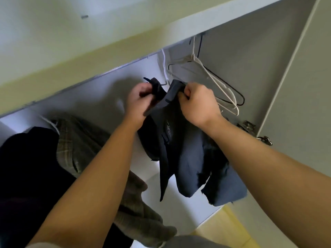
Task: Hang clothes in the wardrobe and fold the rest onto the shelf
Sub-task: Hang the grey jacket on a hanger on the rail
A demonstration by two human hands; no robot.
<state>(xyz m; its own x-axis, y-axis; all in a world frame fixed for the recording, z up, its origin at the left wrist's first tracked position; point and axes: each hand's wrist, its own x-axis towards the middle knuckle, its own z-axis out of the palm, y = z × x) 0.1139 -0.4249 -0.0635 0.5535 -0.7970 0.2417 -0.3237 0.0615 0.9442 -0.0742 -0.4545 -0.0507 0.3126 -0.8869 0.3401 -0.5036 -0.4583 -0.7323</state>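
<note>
Left forearm point(93, 176) and right forearm point(268, 167) reach up from the bottom edge of the head view into the open wardrobe. Left grip point(141, 97): fingers curled, pinching one bunched end of the top hem of the dark navy garment point(188, 154). Right grip point(197, 102): fist closed round the other end of that hem. The hem is held between the two grips, close under the shelf panel point(107, 56). The rest of the garment hangs straight down from them, long axis vertical, clear of the floor point(223, 228). Cloth: matte dark blue, limp, creased; raw, frayed lower edges; pale lettering printed inside, too small to read in full. A thin grey piece shows between the grips; cannot tell whether it is a hanger. Key relation: the empty white hanger point(215, 83) and black hanger point(231, 92) hang just behind and to the right of the right grip, toward the wardrobe's right wall, so the right hand is the nearer one. Their hooks run up under the shelf panel; the rail itself is not visible. Judgement: step in hand is getting the garment onto a hanger. A plaid garment point(75, 140) and a black garment point(26, 167) hang at the left side. A door hinge point(250, 125) is at the right edge.
</note>
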